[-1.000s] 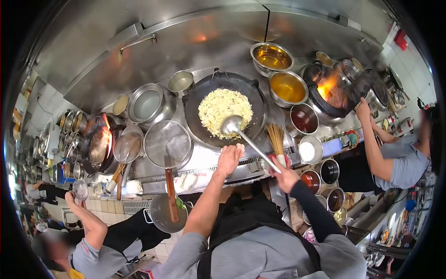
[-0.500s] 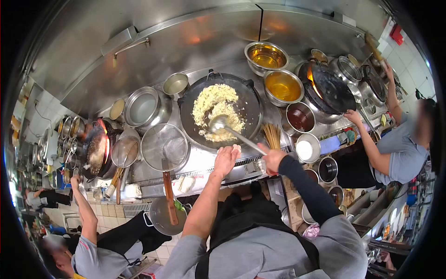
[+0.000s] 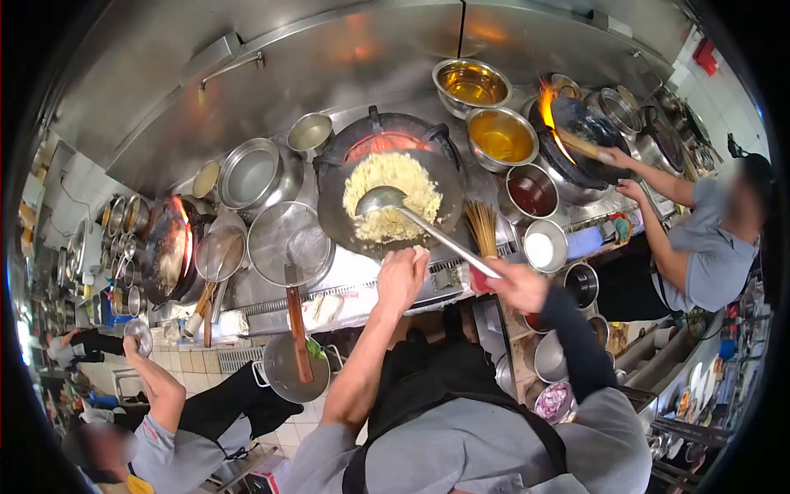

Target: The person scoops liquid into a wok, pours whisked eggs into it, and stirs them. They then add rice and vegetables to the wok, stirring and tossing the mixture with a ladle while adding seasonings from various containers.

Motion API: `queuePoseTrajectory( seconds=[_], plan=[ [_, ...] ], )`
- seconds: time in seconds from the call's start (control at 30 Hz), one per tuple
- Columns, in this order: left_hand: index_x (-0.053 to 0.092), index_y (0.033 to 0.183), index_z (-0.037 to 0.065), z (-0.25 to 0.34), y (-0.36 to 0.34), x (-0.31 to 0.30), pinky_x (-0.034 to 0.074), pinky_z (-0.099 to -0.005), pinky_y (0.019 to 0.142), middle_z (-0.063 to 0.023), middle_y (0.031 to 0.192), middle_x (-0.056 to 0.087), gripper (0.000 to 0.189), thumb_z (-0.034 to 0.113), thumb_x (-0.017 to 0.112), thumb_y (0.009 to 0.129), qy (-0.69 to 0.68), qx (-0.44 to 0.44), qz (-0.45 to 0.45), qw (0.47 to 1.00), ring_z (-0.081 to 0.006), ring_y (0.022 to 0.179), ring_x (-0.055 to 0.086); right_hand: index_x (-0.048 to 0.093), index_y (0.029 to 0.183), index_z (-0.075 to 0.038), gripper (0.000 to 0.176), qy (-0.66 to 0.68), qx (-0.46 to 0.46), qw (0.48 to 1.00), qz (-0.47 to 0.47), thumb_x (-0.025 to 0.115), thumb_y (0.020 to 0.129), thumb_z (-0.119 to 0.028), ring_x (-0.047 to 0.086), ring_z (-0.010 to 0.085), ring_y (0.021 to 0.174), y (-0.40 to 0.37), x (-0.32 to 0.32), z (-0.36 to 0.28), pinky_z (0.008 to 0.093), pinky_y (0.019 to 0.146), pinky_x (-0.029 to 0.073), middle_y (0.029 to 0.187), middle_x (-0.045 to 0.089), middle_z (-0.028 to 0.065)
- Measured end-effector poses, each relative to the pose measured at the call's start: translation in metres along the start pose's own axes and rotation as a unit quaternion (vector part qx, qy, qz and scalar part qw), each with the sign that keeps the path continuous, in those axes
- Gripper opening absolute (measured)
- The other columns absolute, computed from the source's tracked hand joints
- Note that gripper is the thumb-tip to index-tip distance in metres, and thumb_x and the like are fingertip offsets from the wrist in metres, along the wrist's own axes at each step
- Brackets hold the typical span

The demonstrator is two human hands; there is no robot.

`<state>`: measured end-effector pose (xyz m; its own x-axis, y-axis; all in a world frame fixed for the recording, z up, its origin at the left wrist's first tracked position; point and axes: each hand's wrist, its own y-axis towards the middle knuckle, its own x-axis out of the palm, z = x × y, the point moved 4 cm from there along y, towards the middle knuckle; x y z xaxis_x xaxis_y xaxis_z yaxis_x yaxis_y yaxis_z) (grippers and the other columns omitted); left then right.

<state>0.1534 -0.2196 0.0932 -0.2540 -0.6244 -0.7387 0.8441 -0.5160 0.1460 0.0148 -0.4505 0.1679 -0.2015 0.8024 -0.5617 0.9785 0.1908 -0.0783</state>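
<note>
My left hand (image 3: 401, 278) is closed at the near rim of the wok (image 3: 336, 216), with a bit of pale cloth showing by the fingers. The wok is tipped toward me, its far side lifted off the glowing burner (image 3: 387, 143). Inside lies a heap of pale yellow food in small pieces, like fried rice or scrambled egg (image 3: 399, 174). My right hand (image 3: 520, 286) is wrapped round the handle of a long metal ladle (image 3: 381, 200). The ladle's bowl rests among the food, its handle slanting down to the right.
Two steel bowls of yellow liquid (image 3: 502, 142) stand right of the wok, near a pot of dark red sauce (image 3: 531, 193) and a bamboo brush (image 3: 480, 226). A strainer (image 3: 284, 239) lies to the left. Co-workers stand on both sides; flame rises at the right-hand wok (image 3: 592, 123).
The wok has come toward me and tilted, uncovering the red burner. My right hand has moved right and slightly down with the ladle. The right co-worker's arm has come down to their wok.
</note>
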Motion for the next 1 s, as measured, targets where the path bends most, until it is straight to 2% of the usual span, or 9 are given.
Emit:
queuePoseTrajectory(
  seconds=[0.07, 0.13, 0.17, 0.27, 0.4, 0.53, 0.6, 0.83, 1.0],
  plan=[
    [0.065, 0.089, 0.001, 0.042, -0.015, -0.052, 0.048, -0.0543, 0.083, -0.0233, 0.091, 0.068, 0.039, 0.036, 0.057, 0.105, -0.021, 0.019, 0.039, 0.999, -0.0462, 0.086, 0.06, 0.042, 0.159, -0.011, 0.051, 0.207, 0.315, 0.919, -0.118, 0.049, 0.11, -0.015, 0.053, 0.0085, 0.05, -0.039, -0.047, -0.036, 0.0273, 0.044, 0.048, 0.073, 0.053, 0.0],
    [0.065, 0.091, 0.001, 0.041, -0.002, -0.063, 0.048, -0.0542, 0.083, -0.0233, 0.091, 0.068, 0.038, 0.036, 0.058, 0.105, -0.019, 0.018, 0.021, 0.999, -0.0458, 0.088, 0.061, 0.041, 0.159, -0.012, 0.05, 0.252, 0.348, 0.891, -0.145, 0.047, 0.11, -0.011, 0.048, 0.0055, 0.045, -0.05, -0.068, -0.031, 0.0245, 0.038, 0.043, 0.071, 0.05, -0.0028],
    [0.065, 0.093, 0.002, 0.041, 0.002, -0.065, 0.048, -0.0542, 0.083, -0.0233, 0.091, 0.068, 0.037, 0.036, 0.058, 0.104, -0.019, 0.019, 0.015, 1.0, -0.0456, 0.089, 0.061, 0.055, 0.13, -0.006, 0.024, 0.225, 0.329, 0.903, -0.162, 0.05, 0.11, -0.017, 0.048, 0.0073, 0.044, -0.044, -0.067, -0.013, 0.0266, 0.036, 0.043, 0.068, 0.048, -0.0014],
    [0.065, 0.096, 0.002, -0.04, -0.004, 0.057, 0.05, -0.0548, 0.084, -0.0254, 0.093, 0.067, 0.034, 0.034, 0.058, 0.104, 0.021, 0.014, -0.017, 1.0, -0.0464, 0.091, 0.062, 0.061, 0.115, -0.004, 0.02, 0.126, 0.264, 0.949, -0.117, 0.051, 0.109, -0.02, 0.049, 0.0102, 0.039, 0.007, -0.029, 0.067, 0.0292, 0.035, 0.041, 0.07, 0.057, 0.004],
    [0.061, 0.099, 0.0, -0.044, -0.059, 0.085, 0.049, -0.06, 0.088, -0.0292, 0.097, 0.067, 0.034, 0.033, 0.054, 0.106, 0.022, -0.014, -0.098, 0.995, -0.0507, 0.097, 0.061, 0.059, 0.137, -0.001, 0.041, -0.101, 0.067, 0.982, 0.146, 0.06, 0.1, -0.02, 0.071, 0.046, 0.087, 0.038, 0.022, 0.091, 0.0501, 0.081, 0.056, 0.097, 0.073, 0.0251],
    [0.061, 0.096, 0.002, -0.044, -0.063, 0.062, 0.048, -0.0579, 0.085, -0.0258, 0.095, 0.067, 0.035, 0.034, 0.053, 0.107, 0.017, 0.006, -0.086, 0.996, -0.0476, 0.094, 0.06, 0.048, 0.15, -0.002, 0.053, -0.128, 0.118, 0.982, 0.076, 0.058, 0.102, -0.021, 0.07, 0.0486, 0.088, -0.012, 0.005, 0.041, 0.0527, 0.08, 0.055, 0.098, 0.071, 0.029],
    [0.06, 0.092, 0.003, -0.007, -0.034, 0.013, 0.046, -0.0562, 0.082, -0.0228, 0.09, 0.066, 0.035, 0.033, 0.052, 0.108, 0.021, 0.027, -0.058, 0.998, -0.046, 0.089, 0.057, 0.05, 0.15, -0.002, 0.053, -0.107, -0.07, 0.986, 0.105, 0.061, 0.101, -0.021, 0.07, 0.0478, 0.09, -0.041, -0.032, 0.029, 0.0518, 0.081, 0.056, 0.101, 0.071, 0.0307],
    [0.059, 0.089, 0.005, -0.073, 0.033, 0.059, 0.045, -0.0514, 0.092, -0.0226, 0.088, 0.069, 0.04, 0.038, 0.05, 0.109, 0.031, 0.054, -0.061, 0.996, -0.044, 0.09, 0.063, 0.044, 0.153, -0.004, 0.063, -0.274, 0.193, 0.942, 0.023, 0.056, 0.092, -0.012, 0.071, 0.0476, 0.088, 0.056, -0.013, 0.075, 0.0561, 0.08, 0.056, 0.091, 0.072, 0.0296],
    [0.063, 0.091, 0.005, -0.069, 0.03, 0.063, 0.046, -0.0494, 0.089, -0.0195, 0.093, 0.071, 0.033, 0.033, 0.054, 0.107, 0.033, 0.049, -0.044, 0.997, -0.041, 0.091, 0.063, 0.031, 0.159, -0.007, 0.068, -0.13, 0.14, 0.975, 0.112, 0.056, 0.097, -0.022, 0.071, 0.0487, 0.092, 0.166, 0.108, 0.136, 0.0566, 0.084, 0.055, 0.096, 0.072, 0.0305]
  ],
)
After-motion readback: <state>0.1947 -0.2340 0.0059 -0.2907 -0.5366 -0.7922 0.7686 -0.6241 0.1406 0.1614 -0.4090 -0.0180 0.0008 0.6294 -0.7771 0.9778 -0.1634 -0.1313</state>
